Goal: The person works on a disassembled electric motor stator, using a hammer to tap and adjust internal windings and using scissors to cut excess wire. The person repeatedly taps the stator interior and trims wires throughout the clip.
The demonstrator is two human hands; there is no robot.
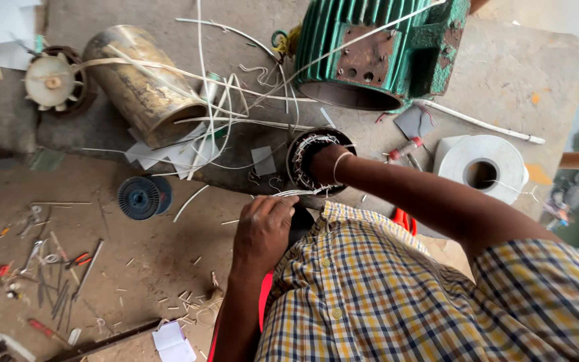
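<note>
Left hand point(263, 228) is closed around a bundle of thin white strips point(294, 193) right by the small stator point(313, 157) on the table point(504, 74). Right hand is buried inside the stator, so can't tell its grip.

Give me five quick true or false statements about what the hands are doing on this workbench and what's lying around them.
1. The right hand reaches into a round stator ring. True.
2. The left hand holds a screwdriver. False: it grips a bundle of thin white strips.
3. A green ribbed motor housing sits beyond the stator ring. True.
4. The roll of white paper lies left of the left hand. False: it lies to the right, past the right forearm.
5. The blue disc lies on the lower surface, left of the left hand. True.
</note>
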